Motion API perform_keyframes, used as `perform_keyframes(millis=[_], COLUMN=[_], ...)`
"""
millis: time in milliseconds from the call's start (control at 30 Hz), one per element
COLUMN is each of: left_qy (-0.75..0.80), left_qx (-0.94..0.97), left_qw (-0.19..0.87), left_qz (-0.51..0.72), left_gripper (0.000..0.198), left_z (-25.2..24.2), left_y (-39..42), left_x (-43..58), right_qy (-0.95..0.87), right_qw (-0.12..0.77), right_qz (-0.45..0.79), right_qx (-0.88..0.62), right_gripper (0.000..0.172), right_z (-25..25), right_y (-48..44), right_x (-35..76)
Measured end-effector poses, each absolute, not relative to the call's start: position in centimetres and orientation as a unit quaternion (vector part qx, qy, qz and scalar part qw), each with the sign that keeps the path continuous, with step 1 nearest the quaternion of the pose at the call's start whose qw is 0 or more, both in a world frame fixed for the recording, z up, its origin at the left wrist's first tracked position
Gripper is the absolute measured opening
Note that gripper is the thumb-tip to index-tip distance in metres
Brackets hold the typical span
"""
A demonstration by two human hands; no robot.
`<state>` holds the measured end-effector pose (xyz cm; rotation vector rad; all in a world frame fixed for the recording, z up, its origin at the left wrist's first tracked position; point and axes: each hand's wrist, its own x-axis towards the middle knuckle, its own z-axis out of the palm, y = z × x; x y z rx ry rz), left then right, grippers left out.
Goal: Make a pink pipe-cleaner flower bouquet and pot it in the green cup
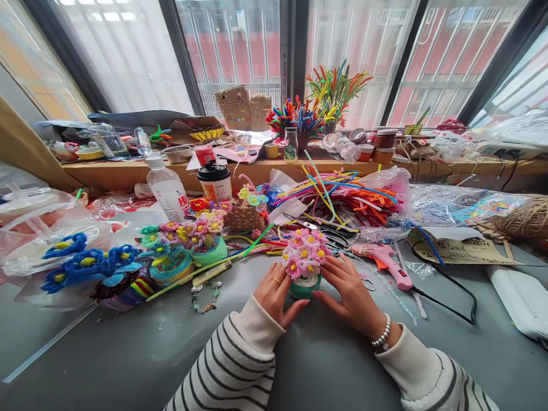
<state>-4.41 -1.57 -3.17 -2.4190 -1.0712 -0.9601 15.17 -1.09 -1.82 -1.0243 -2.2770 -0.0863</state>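
Observation:
A small pot of pink pipe-cleaner flowers (306, 254) with yellow centres stands upright on the grey table in front of me. Its pot (305, 288) is wrapped in green, with a white band near the top. My left hand (274, 294) cups the pot from the left, thumb toward the front. From the right, my right hand (349, 294) holds it too, fingers along the flowers and thumb low by the base. The far-side fingertips are partly hidden behind the blooms. A pink glue gun (387, 264) lies just right of my right hand, and black-handled scissors (331, 233) lie behind the flowers.
More pipe-cleaner flower pots (171, 268) stand at left, beside a bead bracelet (205, 297). Behind are a bottle (166, 185), a lidded cup (214, 181) and a bundle of loose pipe cleaners (359, 197). The glue gun's black cord (454, 311) loops at right near a white device (520, 299).

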Motion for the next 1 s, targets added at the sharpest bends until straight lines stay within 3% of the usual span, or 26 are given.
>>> perform_keyframes(millis=[600, 1000], left_qy=[-0.353, -0.343], left_qx=[-0.854, -0.857], left_qw=[0.162, 0.152], left_qz=[-0.346, -0.352], left_gripper=[0.057, 0.045], left_z=[-4.8, -3.0], left_y=[-0.6, -1.8], left_x=[-4.9, -4.5], right_qy=[-0.869, -0.864], right_qw=[0.296, 0.324], right_qz=[-0.053, -0.066], right_qx=[-0.394, -0.380], right_gripper=[0.040, 0.041], right_z=[-0.9, -0.7], right_y=[-1.8, -2.3], right_x=[14.2, 13.9])
